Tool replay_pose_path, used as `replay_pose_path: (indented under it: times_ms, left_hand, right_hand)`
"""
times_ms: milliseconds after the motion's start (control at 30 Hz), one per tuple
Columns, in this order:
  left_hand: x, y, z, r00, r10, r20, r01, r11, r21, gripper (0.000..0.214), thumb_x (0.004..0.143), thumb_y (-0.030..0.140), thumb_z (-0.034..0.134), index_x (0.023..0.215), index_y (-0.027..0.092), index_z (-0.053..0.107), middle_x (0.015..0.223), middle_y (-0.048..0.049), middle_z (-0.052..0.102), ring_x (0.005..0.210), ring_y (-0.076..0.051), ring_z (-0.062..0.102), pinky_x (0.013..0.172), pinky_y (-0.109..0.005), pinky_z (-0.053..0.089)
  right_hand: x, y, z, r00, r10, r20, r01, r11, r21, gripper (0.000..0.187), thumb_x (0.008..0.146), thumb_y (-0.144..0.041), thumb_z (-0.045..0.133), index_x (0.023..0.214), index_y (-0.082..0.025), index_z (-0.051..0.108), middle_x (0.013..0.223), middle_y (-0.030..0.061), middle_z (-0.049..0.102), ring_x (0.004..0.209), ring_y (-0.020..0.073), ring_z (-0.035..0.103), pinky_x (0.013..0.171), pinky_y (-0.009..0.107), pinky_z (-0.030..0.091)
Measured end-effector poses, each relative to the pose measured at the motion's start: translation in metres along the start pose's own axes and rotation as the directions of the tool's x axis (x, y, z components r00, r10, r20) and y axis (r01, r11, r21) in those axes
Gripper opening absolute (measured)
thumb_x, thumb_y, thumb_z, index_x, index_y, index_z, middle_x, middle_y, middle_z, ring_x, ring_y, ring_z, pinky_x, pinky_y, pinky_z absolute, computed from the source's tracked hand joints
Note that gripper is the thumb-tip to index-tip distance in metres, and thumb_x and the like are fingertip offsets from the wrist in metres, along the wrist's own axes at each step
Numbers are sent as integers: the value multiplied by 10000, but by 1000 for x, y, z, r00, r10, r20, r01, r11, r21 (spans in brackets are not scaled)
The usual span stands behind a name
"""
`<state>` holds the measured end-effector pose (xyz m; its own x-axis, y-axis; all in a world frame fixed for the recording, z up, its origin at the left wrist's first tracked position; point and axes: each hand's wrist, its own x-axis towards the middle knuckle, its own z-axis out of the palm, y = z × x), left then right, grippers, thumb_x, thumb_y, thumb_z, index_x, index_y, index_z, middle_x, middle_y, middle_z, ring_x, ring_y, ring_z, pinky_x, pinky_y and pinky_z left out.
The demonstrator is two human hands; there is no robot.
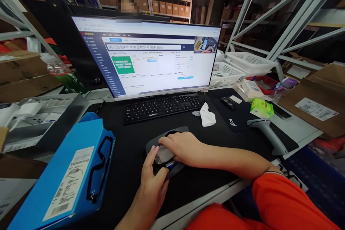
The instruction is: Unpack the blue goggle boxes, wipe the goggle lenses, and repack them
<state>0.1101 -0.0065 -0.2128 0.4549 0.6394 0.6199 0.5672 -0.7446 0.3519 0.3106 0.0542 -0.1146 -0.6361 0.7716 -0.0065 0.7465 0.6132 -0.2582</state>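
Observation:
An open dark grey oval case [181,129] lies on the black mat in front of the keyboard. Inside it sits a soft-looking grey item [164,155], largely covered by my hands. My left hand [153,181] grips the near left side of the case, thumb and fingers curved around it. From the right, my right hand [184,147] reaches over with bent fingers closed on the grey item. A small blue-and-silver bit shows below that item, too hidden to name. Left of my hands stands a blue box [64,165] with a white product label picturing a headset.
Ahead stand a lit monitor [159,57] and a black keyboard [164,107]. A crumpled white wrapper [207,115], mouse [228,102], green packet [261,108] and barcode scanner [269,134] lie to the right. Cartons [318,97] flank the desk. A person is behind the monitor.

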Motion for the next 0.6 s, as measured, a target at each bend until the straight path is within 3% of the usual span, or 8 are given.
replay_pose_path:
  times_ms: [67, 133, 267, 367, 467, 600]
  left_hand:
    - [2, 1, -3, 998, 7, -64, -1, 995, 95, 233, 837, 24, 641, 975, 195, 566, 1565, -236, 266, 1463, -470, 318, 1033, -790, 431]
    - [3, 2, -5, 990, 8, -138, 19, 981, 193, 321, 817, -4, 669, 1034, 211, 571, 1439, -232, 384, 1347, -452, 440, 977, -807, 446]
    - [2, 2, -5, 985, 81, -152, -36, 961, 274, 287, 875, -6, 589, 1073, 201, 568, 1125, -149, 525, 1036, -302, 587, 817, -554, 602]
    - [0, 2, -3, 985, 121, -123, -83, 958, 275, 237, 912, 5, 519, 1063, 179, 574, 1093, -134, 564, 1022, -292, 602, 791, -483, 602]
    - [0, 4, -2, 981, 117, -154, -78, 967, 241, 207, 888, 15, 590, 1038, 159, 591, 1096, -134, 574, 1069, -323, 599, 846, -500, 585]
    - [2, 4, 1, 982, 107, -153, -66, 965, 255, 104, 906, 128, 645, 996, 119, 593, 1106, -157, 583, 1050, -319, 607, 853, -453, 563]
  right_hand:
    - [3, 12, -3, 999, 29, -34, -23, 988, 152, 623, 733, -129, 711, 1300, -234, 473, 1059, 35, 664, 899, 220, 654, 735, 289, 465]
    - [2, 29, -6, 994, 77, -82, -44, 935, 351, 687, 678, -104, 691, 1306, -230, 440, 1025, 1, 659, 828, 174, 622, 712, 259, 440]
    - [-7, 52, -10, 987, 114, -111, -31, 825, 564, 666, 650, -61, 637, 1270, -209, 445, 998, -16, 630, 844, 148, 593, 752, 243, 443]
    - [-11, 46, -8, 988, 92, -124, -19, 872, 489, 570, 659, -53, 639, 1193, -214, 521, 1069, 6, 619, 936, 166, 602, 812, 254, 456]
    - [-9, 30, 1, 986, 82, -147, -35, 955, 296, 427, 728, -25, 612, 1118, -191, 565, 1081, 45, 627, 975, 192, 598, 858, 286, 469]
    - [-5, 13, 8, 991, -136, -3, 136, 990, 34, 163, 922, -97, 593, 1067, -165, 620, 1111, 102, 643, 1038, 236, 595, 918, 343, 480]
